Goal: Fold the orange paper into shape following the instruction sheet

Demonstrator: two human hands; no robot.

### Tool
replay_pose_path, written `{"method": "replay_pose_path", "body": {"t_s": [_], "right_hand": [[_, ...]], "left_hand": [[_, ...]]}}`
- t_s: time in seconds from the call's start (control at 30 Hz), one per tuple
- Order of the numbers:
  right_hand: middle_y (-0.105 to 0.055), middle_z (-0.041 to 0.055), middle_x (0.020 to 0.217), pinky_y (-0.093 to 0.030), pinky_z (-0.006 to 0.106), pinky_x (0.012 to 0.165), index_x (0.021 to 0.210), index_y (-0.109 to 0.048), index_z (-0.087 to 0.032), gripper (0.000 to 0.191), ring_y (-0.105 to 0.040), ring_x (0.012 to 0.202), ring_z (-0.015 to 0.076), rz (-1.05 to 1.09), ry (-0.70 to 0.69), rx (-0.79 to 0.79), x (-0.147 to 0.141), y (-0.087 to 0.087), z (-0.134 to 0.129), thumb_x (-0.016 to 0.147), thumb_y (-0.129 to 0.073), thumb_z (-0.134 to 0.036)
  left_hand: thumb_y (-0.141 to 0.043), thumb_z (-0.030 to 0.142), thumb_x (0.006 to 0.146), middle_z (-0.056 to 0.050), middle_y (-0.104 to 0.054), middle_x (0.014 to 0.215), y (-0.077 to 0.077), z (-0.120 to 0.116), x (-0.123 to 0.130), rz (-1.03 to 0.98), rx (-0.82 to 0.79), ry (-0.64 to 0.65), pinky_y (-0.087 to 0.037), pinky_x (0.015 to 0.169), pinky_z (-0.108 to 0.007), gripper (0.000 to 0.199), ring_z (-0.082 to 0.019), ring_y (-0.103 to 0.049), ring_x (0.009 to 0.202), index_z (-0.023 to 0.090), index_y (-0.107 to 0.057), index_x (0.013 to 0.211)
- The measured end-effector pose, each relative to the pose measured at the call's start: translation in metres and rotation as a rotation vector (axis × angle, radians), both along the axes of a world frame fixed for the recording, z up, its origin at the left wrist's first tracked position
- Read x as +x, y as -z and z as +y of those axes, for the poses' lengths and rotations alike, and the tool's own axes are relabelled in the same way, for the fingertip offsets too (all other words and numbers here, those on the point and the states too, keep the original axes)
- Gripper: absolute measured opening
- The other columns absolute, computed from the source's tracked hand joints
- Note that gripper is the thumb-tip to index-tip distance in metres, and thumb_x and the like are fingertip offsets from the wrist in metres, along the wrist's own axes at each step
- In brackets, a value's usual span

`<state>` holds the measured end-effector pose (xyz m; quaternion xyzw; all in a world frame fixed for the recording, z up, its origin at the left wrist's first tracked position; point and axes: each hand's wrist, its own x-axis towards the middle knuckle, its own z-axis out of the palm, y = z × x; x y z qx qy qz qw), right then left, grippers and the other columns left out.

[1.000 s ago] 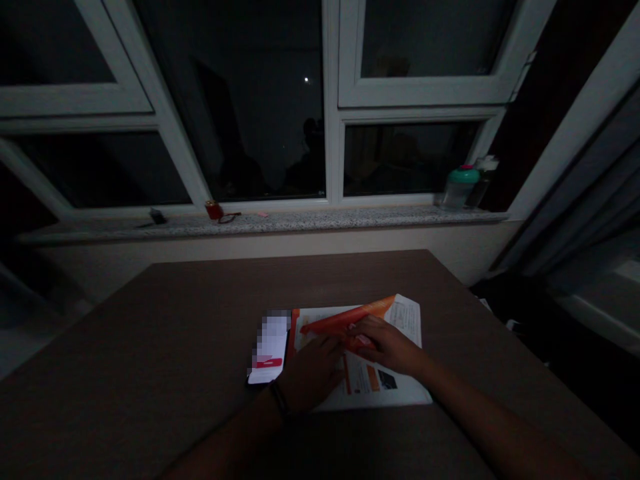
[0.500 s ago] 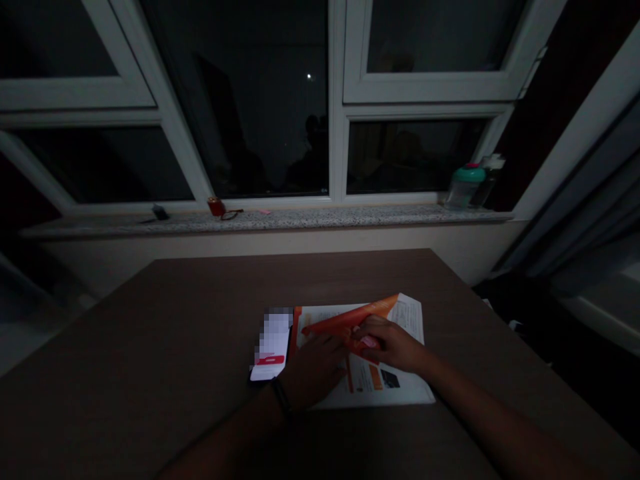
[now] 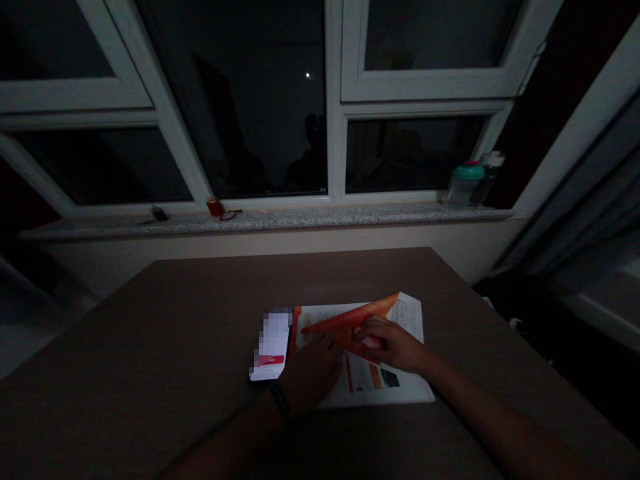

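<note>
A printed paper sheet with an orange-red folded flap lies on the brown table. My left hand, with a dark band at the wrist, rests palm down on the left part of the sheet and flap, fingers spread. At the right, my right hand has its fingers curled round a small pink object, over the flap. What the pink object is cannot be made out. Just left of the sheet lies a phone with its screen lit, close to my left hand.
The table reaches to a wall below a stone windowsill. On the sill stand a teal-lidded bottle beside another clear bottle, a small red jar and a small dark object. A curtain hangs at the right.
My left hand has drawn back slightly to the left along the flap. My right hand, with the pink object, has moved slightly to the right.
</note>
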<state>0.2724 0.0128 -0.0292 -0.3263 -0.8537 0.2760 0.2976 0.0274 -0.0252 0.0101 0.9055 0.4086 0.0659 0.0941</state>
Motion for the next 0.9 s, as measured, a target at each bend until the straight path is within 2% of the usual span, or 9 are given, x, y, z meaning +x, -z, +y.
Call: {"method": "replay_pose_path", "body": {"t_s": [0.37,0.9], "right_hand": [[-0.068,0.0057,0.106,-0.046,0.038,0.093,0.11,-0.067,-0.024,0.033,-0.058,0.106,0.0234,0.022,-0.039,0.026,0.0028,0.0016,0.0016,0.078,-0.072,-0.014],[-0.069,0.0057,0.102,-0.047,0.038,0.092,0.109,-0.067,-0.024,0.031,-0.059,0.104,0.0225,0.034,-0.068,0.055,0.0033,-0.0008,0.0004,0.08,-0.068,-0.014]], "left_hand": [[-0.049,0.02,0.094,-0.007,-0.064,0.105,-0.007,-0.0035,0.0017,-0.001,0.062,-0.041,-0.047,0.087,-0.038,0.013,-0.024,-0.058,0.1,0.018,-0.063,0.095],[-0.046,0.019,0.095,-0.006,-0.067,0.097,-0.0059,-0.0052,0.0016,-0.008,0.074,-0.071,-0.048,0.087,-0.04,0.018,-0.023,-0.062,0.093,0.018,-0.064,0.091]]}}
